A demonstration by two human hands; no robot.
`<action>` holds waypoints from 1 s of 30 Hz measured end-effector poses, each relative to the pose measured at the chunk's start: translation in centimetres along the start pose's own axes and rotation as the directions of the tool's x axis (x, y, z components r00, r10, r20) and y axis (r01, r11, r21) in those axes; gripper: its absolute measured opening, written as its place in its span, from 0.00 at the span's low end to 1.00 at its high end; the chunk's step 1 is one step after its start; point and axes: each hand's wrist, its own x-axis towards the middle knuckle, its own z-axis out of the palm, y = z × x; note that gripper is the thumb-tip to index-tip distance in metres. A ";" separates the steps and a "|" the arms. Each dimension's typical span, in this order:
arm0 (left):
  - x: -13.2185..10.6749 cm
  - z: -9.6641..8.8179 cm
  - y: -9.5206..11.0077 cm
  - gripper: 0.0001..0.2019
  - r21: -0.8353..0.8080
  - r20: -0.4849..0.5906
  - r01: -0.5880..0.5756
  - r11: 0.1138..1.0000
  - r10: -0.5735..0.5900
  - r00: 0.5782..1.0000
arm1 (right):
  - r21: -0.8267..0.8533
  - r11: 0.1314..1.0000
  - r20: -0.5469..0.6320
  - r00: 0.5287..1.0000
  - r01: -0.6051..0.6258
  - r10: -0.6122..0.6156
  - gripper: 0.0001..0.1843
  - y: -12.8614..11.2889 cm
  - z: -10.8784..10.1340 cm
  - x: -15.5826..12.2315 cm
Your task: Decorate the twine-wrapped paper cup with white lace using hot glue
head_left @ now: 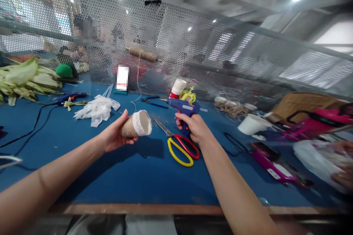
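My left hand (pixel 116 132) is wrapped round a twine-covered cup (pixel 129 127), held tilted above the table with its open end to the right. White lace (pixel 140 123) circles the cup near its rim. My right hand (pixel 194 125) grips a blue glue gun (pixel 183 105) by its handle, a finger near the red trigger. The nozzle points left, and a clear glue stick (pixel 203 109) pokes out at the back. Between the two hands lie scissors (pixel 180 150) with one red and one yellow handle, their blades toward the cup.
A heap of white lace (pixel 97 109) and a second glue gun (pixel 72 96) lie left, near corn husks (pixel 24 77). Behind are pliers (pixel 150 99), a red-and-white roll (pixel 178 87) and a twine spool (pixel 143 54) by a perforated screen. A white roll (pixel 252 124) and purple tool (pixel 275 167) lie right.
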 end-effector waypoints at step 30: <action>0.1 0.4 0.0 0.23 -0.040 -0.085 0.073 0.997 -0.076 0.993 | -0.424 0.767 0.059 0.859 0.482 -0.508 0.08 -0.1 2.9 -5.6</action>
